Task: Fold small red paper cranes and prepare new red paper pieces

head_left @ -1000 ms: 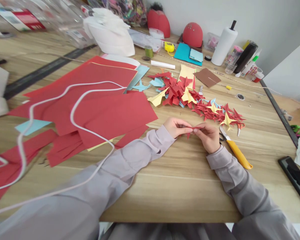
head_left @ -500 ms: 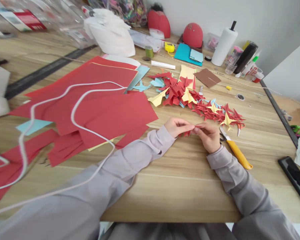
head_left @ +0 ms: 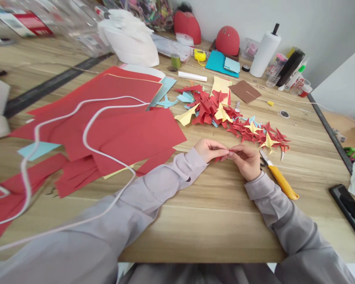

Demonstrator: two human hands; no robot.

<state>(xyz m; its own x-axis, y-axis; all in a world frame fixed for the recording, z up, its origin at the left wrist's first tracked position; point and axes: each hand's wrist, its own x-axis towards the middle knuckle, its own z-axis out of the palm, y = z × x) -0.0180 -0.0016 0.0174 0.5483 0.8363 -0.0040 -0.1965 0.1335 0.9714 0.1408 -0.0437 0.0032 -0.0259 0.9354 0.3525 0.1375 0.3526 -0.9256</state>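
Between my two hands is a small folded piece of red paper point(head_left: 217, 159), mostly hidden by the fingers. My left hand point(head_left: 209, 150) pinches it from the left, thumb and fingertips together. From the right, my right hand point(head_left: 246, 161) is closed on it too, and the fingertips of both hands meet. Just beyond them lies a heap of folded paper cranes point(head_left: 207, 108), mostly red with some yellow and light blue. Beside my right wrist rests a yellow-handled utility knife point(head_left: 281, 179), close to a pair of scissors point(head_left: 263, 159) partly covered by it.
Red paper sheets point(head_left: 136, 134) spread over the left side, crossed by a white cable point(head_left: 87, 134). A black phone point(head_left: 349, 213) lies at the right edge. Toward the back are a yellow tape measure point(head_left: 199, 55), blue paper point(head_left: 219, 63), brown paper point(head_left: 245, 90) and a white bottle point(head_left: 264, 55).
The red paper between my fingers has turned slightly, and less of it hangs below them. Both hands stay in nearly the same place.
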